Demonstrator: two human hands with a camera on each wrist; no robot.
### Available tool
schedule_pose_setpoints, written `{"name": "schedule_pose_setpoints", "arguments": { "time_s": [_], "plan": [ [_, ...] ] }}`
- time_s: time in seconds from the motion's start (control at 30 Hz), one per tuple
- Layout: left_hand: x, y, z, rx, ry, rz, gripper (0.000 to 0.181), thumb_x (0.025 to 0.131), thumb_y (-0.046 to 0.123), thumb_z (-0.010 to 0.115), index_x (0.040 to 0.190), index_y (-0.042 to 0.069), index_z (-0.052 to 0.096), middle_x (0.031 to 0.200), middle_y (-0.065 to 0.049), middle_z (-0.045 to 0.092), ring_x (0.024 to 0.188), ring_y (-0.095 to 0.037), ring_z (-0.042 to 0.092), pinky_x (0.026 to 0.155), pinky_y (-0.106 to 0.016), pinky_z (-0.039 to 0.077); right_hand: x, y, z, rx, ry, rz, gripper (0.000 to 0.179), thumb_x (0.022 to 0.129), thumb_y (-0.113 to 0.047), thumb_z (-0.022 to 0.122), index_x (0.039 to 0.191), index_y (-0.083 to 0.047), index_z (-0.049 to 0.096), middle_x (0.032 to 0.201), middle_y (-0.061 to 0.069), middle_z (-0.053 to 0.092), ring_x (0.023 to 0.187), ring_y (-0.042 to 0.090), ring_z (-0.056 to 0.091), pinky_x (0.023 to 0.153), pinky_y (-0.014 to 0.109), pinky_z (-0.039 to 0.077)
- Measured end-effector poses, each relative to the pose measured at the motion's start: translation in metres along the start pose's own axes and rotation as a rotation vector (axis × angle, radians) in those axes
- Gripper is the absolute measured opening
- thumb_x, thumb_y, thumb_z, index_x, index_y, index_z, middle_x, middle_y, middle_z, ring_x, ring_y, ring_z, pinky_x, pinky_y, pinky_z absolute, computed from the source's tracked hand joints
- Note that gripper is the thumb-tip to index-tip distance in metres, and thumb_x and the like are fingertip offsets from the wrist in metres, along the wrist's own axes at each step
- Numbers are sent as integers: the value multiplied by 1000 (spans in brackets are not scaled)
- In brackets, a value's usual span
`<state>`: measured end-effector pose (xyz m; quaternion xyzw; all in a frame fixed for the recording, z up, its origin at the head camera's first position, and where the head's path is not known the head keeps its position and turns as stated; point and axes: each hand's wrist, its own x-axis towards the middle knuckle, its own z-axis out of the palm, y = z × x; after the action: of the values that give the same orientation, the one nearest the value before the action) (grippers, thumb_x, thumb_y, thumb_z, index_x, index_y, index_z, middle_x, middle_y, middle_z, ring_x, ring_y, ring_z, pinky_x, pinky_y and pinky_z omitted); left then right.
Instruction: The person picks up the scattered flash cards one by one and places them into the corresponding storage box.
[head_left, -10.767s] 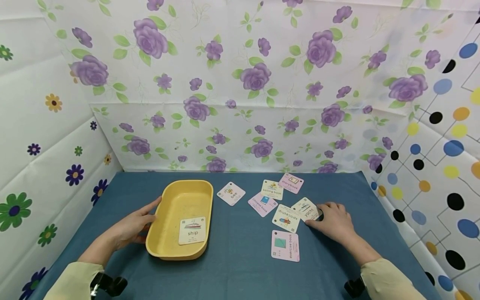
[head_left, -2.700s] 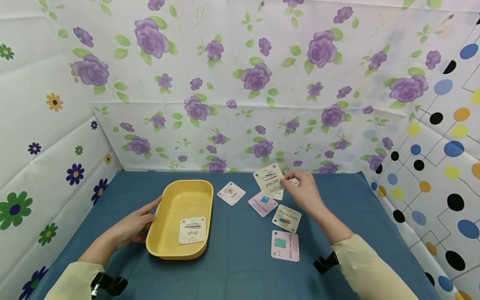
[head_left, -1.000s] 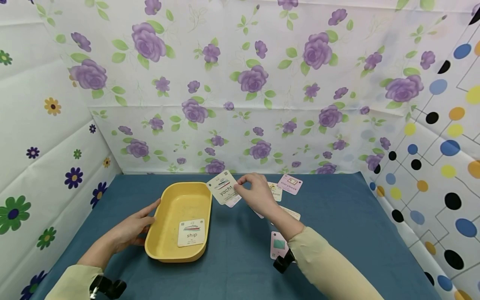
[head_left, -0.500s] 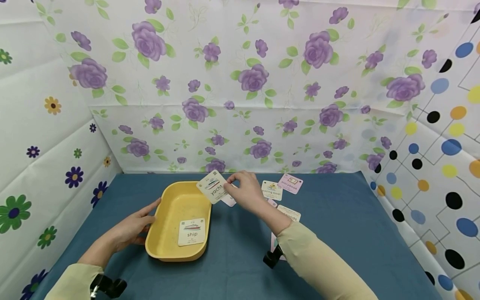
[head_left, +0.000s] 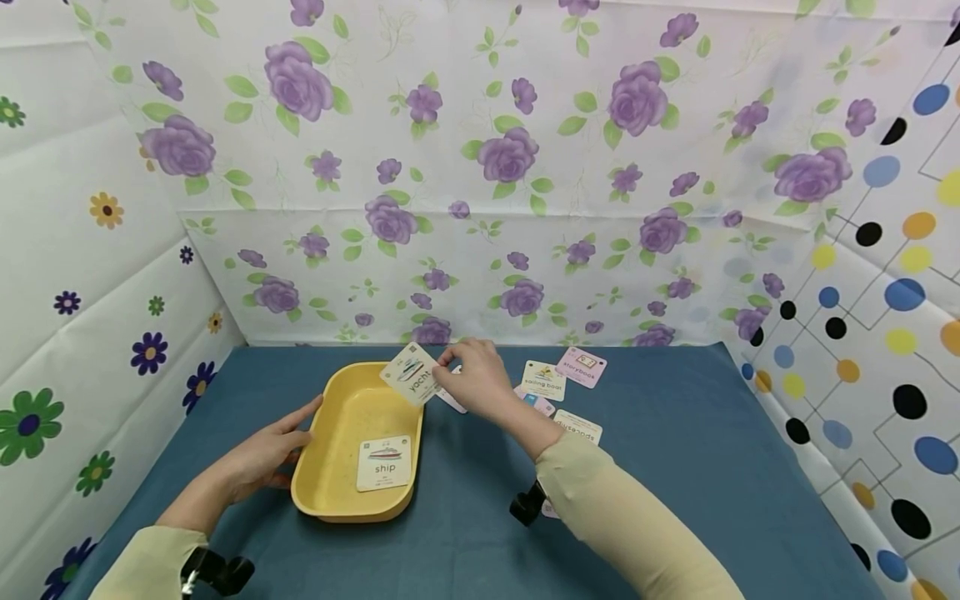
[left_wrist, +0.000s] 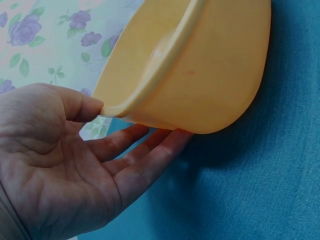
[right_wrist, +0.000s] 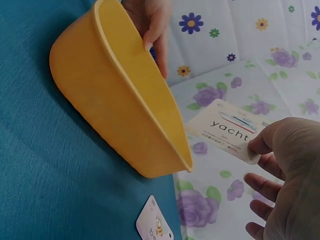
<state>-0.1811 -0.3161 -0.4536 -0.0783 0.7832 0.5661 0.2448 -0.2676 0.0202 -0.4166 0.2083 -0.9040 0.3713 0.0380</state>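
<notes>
My right hand (head_left: 478, 385) pinches the yacht card (head_left: 410, 372) by its lower right corner between thumb and index finger, the other fingers apart. The card is tilted and overlaps the far right rim of a yellow plastic bin (head_left: 318, 467) in the head view. In the right wrist view, the yacht card (right_wrist: 227, 127) faces the camera above the bin's edge. My left hand (head_left: 258, 458) holds the bin's left side, thumb at the rim and fingers against the outer wall (left_wrist: 215, 80). Inside the bin lies a ship card (head_left: 384, 463), face up.
A bee card (right_wrist: 154, 222) lies beside the bin, mostly hidden by the right hand in the head view. Farther right are the sailing boat card (head_left: 543, 381), storybook card (head_left: 582, 367) and spaceship card (head_left: 577, 427). The right sleeve covers part of another pink card.
The right hand took the yacht card off the table at the right and carried it left, over the other cards, to the bin's far right rim. The left hand stayed at the bin.
</notes>
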Motion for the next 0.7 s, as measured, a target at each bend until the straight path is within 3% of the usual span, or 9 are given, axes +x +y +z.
{"name": "schedule_pose_setpoints", "arguments": {
  "time_s": [0.27,0.5,0.7],
  "plan": [
    [0,0,0,9,4,-5,69,111,24,43,166,32,3,162,-31,19,112,-32,63,82,-53,56,7,-2,9,-74,-36,-27,18,99,-35,62,96,-22,74,122,1,65,126,30,49,107,49,39],
    [-3,1,1,14,7,6,69,111,24,43,166,33,4,163,-30,17,115,-33,62,83,-54,56,11,-5,16,-130,-50,-37,17,99,-36,63,95,-24,74,120,0,65,135,31,45,111,52,35],
    [-2,0,1,26,10,12,69,111,24,43,166,32,4,163,-31,18,118,-34,60,83,-54,56,13,-11,20,-176,-73,-56,17,99,-37,63,96,-24,73,122,-1,64,133,31,44,109,51,37]
  ]
}}
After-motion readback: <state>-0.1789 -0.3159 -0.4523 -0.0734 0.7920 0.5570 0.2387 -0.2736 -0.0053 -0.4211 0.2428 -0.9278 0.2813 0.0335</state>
